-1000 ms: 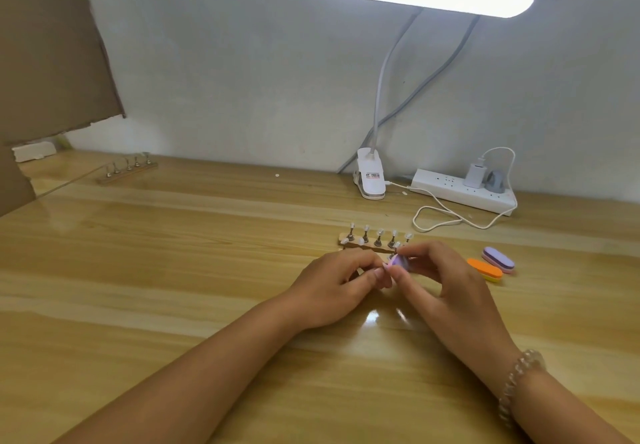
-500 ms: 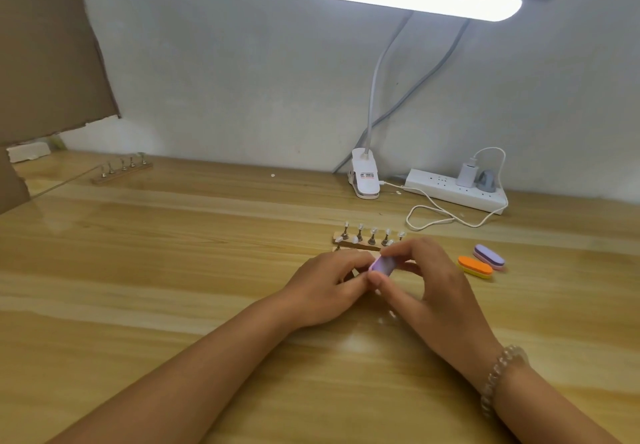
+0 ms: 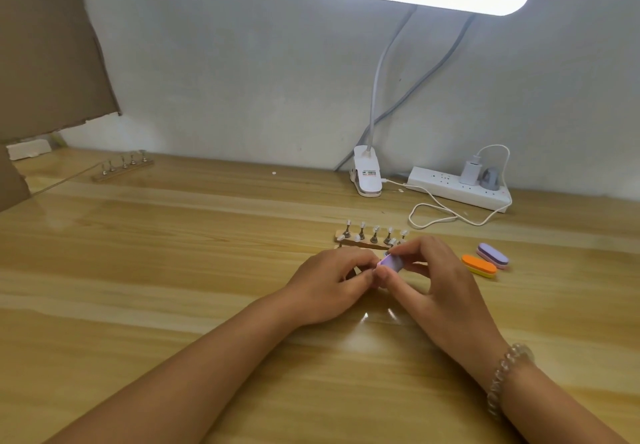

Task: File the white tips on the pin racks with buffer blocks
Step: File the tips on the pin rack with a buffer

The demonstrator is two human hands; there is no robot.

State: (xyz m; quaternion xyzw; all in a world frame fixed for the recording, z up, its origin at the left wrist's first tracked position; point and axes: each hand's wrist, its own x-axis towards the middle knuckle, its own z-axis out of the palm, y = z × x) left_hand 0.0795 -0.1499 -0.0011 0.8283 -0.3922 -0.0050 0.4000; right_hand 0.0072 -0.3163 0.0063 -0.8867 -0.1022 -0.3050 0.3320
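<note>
The only print I can see from here is a small sticker on the white lamp clip at the back of the surface. It has a red line above darker lines, all too small to read. The power strip beside it shows no legible marking, and nothing else carries readable text.

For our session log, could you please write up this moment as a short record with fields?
Left hand: fingers curled next to the held block; what they hold is hidden
Right hand: pinches the held block, lilac
Near pin rack: just beyond the hands, white tips on its pins
Far pin rack: back left of the table
Spare blocks: orange block and purple block, lying right of the hands
</note>
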